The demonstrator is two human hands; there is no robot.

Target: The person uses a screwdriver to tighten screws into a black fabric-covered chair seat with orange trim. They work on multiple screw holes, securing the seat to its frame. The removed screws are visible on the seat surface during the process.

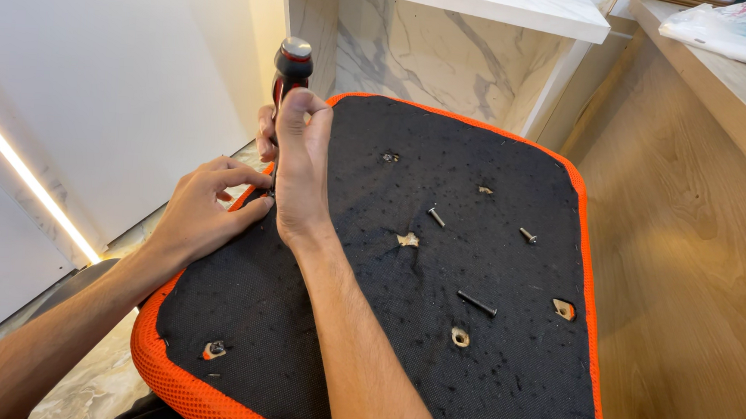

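An upturned chair seat [483,380] lies in front of me, its underside covered in black fabric with an orange mesh rim. My right hand [300,166] grips a screwdriver with a black and red handle [293,65], held upright at the seat's left edge. My left hand [204,212] rests on that edge beside the screwdriver's lower end, fingers curled toward it. The tip is hidden behind my hands. Three loose dark bolts lie on the fabric: one [436,216], another [528,235] and a longer one [477,303].
Several torn screw holes show in the fabric, such as one [407,239] at mid seat. A white marble-patterned counter [452,42] stands behind the seat, a wooden panel [698,255] to the right with a white plastic bag [729,31] on top.
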